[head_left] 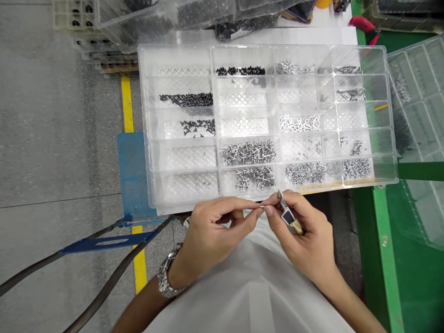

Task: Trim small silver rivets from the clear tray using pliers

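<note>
My left hand (pixel 217 231), with a metal watch at the wrist, pinches a tiny metal piece (pixel 262 207) between thumb and forefinger. Touching the same piece from the other side are the thumb and forefinger of my right hand (pixel 305 236). A small metal tool (pixel 287 215) with a pointed tip and a brass-coloured end also lies in my right hand, partly hidden by the fingers. Just beyond both hands is a clear plastic compartment box (pixel 152 152). Its compartments hold black screws (pixel 189 100) and silver screws or pins (pixel 249 151).
More clear boxes stand at the top (pixel 166 23) and at the right (pixel 416 92). Red-handled pliers (pixel 364 23) lie at the upper right. A blue metal frame (pixel 107 241) with dark bars stands at the left over the grey floor. A green table frame (pixel 385 249) runs down the right.
</note>
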Available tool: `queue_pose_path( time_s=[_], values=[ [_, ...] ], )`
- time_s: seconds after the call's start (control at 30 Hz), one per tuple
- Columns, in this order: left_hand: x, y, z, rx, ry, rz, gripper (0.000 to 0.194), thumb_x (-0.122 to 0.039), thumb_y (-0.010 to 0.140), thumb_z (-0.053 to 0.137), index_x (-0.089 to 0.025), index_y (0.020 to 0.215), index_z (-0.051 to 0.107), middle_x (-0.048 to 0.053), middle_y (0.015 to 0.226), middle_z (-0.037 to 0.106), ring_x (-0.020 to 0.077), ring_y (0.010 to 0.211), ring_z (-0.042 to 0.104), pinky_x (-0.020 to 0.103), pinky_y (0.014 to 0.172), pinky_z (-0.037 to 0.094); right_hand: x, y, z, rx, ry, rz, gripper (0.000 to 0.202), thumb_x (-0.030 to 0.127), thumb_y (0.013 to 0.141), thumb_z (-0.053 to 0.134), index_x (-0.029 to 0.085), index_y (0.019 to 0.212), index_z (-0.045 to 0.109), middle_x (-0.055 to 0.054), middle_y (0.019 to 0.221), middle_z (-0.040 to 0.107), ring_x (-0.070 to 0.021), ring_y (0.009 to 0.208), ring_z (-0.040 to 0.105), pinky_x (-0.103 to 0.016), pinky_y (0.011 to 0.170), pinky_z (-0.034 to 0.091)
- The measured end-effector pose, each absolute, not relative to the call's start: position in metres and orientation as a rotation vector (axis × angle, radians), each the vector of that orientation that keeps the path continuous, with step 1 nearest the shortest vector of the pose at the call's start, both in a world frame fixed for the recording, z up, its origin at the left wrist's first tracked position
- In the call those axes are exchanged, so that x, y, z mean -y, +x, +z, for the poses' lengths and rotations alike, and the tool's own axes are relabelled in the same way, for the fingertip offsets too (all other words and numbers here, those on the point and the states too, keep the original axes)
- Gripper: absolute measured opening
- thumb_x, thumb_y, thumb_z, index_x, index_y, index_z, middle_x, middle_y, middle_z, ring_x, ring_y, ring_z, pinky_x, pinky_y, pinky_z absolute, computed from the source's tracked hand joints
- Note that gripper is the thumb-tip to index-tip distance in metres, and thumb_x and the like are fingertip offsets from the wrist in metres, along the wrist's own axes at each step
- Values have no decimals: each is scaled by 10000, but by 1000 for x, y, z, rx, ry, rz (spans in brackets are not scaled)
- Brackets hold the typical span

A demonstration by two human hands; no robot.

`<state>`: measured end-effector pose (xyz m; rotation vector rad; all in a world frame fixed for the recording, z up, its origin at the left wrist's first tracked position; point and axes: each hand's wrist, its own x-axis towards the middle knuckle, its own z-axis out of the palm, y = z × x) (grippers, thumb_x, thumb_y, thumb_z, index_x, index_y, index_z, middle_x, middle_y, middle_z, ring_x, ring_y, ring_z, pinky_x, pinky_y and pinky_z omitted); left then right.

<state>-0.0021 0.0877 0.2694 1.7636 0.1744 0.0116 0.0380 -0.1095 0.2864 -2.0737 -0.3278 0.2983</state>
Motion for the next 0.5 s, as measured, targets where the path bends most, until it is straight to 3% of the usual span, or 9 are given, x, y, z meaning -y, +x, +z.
queue_pose_path(
  time_s=[0.3, 0.5],
  values=[
    [-79, 0, 271, -207, 1770, 104, 76, -108, 928, 844, -163, 972, 874, -72, 588, 574, 50, 524, 461, 186, 501, 409, 106, 33, 276, 436, -2051, 158, 217, 151, 1059, 739, 278, 1229, 700, -31, 976, 773, -191, 806, 698, -336, 737, 570],
    [-78, 1, 273, -172, 1783, 135, 61, -128, 938, 849, -166, 979, 875, -73, 601, 567, 48, 538, 467, 189, 538, 443, 106, 36, 286, 224, -2017, 282, 72, 263, 1072, 766, 273, 1132, 727, 8, 899, 757, -153, 695, 647, -293, 648, 537]
  ],
)
